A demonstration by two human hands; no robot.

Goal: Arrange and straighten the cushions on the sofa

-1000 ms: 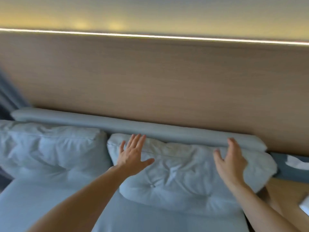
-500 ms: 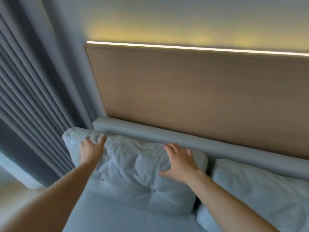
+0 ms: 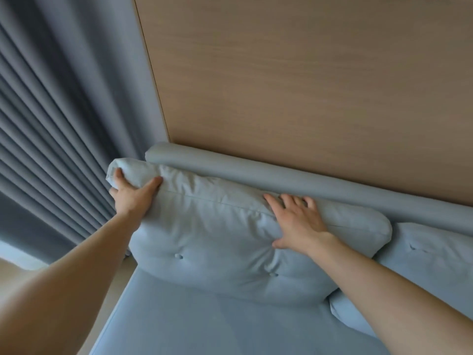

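Observation:
A pale blue tufted left cushion (image 3: 220, 242) leans against the sofa's rounded backrest (image 3: 256, 175). My left hand (image 3: 131, 193) grips the cushion's upper left corner, thumb on the front, fingers wrapped behind. My right hand (image 3: 297, 221) lies flat on the cushion's upper right part, fingers spread, pressing into the fabric. A second pale blue cushion (image 3: 422, 267) sits to the right, partly tucked behind the first and cut off by the frame edge. The sofa seat (image 3: 217, 324) stretches below both.
A wooden wall panel (image 3: 307, 85) rises behind the backrest. Grey-blue pleated curtains (image 3: 56, 124) hang at the left, close to the sofa's left end. A strip of light floor (image 3: 10, 270) shows at the lower left.
One second ago both hands were on the right cushion. They moved to the left cushion; since then my left hand has closed on its corner and the cushion stands more upright.

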